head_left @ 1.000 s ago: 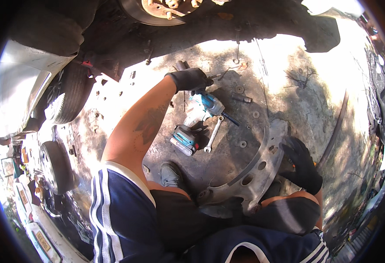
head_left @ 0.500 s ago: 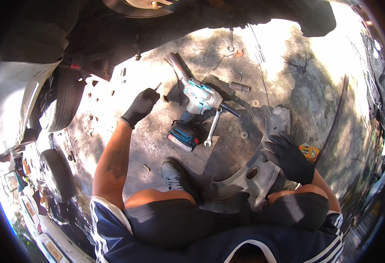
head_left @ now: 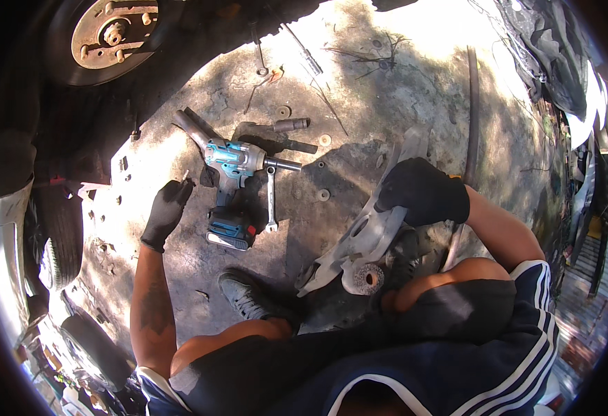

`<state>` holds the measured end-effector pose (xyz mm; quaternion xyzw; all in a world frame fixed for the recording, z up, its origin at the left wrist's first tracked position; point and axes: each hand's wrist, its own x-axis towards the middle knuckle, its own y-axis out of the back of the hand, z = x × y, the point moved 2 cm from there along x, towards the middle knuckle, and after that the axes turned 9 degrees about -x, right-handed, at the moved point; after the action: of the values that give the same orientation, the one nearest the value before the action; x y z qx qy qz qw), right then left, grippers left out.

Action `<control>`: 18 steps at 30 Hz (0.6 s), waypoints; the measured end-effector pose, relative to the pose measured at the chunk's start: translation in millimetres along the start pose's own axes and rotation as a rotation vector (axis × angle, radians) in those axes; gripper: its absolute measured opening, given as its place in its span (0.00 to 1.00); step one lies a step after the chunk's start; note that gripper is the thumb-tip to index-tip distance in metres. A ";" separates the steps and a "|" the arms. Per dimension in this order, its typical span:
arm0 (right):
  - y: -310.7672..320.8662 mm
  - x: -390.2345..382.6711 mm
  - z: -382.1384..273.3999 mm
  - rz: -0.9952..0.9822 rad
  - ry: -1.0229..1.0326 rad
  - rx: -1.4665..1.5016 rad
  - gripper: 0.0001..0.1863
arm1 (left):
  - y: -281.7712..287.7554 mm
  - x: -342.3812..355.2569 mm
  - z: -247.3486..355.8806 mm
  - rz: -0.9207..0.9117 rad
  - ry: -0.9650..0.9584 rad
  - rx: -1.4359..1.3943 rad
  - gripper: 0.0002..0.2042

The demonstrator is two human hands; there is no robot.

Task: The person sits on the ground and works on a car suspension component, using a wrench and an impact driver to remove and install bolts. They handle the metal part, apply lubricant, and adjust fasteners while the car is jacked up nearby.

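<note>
My right hand (head_left: 423,193), in a black glove, is closed on the edge of a grey metal control arm (head_left: 359,239) from a car's suspension. The arm is tilted up on edge between my legs, with its round bushing (head_left: 369,279) facing me. My left hand (head_left: 167,213), gloved too, is closed at the left with a small thin metal piece, perhaps a bolt (head_left: 187,176), poking out past the fingertips. Beside it on the ground lies a blue cordless impact wrench (head_left: 233,163), its socket pointing right. A combination spanner (head_left: 271,201) leans against that socket.
A loose socket (head_left: 291,125), several washers (head_left: 323,195) and a ratchet-like tool (head_left: 302,48) lie on the concrete. At the upper left is a wheel hub with brake disc (head_left: 113,35) under a car. A long dark bar (head_left: 471,118) lies at the right.
My right hand has gone from resting on the control arm to gripping it, and the arm has been tipped up on edge. My view has swung right, bringing the brake disc further in.
</note>
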<state>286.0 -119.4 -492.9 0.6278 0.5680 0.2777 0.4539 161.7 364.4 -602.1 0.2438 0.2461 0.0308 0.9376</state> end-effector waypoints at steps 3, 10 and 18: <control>19.2 -27.6 34.1 -0.032 -0.209 0.133 0.16 | 4.8 2.4 -20.6 -0.037 -0.178 0.196 0.05; -0.6 -94.8 137.3 -0.124 -0.672 0.257 0.19 | -5.3 -6.3 -12.8 -0.031 -0.047 0.107 0.09; -61.7 -88.0 208.0 -0.176 -0.855 0.407 0.21 | 6.4 -10.3 -49.2 0.089 0.059 0.130 0.14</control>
<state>419.7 -260.8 -623.0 0.7112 0.4244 -0.1616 0.5365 129.7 390.0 -631.8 0.3140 0.2638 0.0635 0.9098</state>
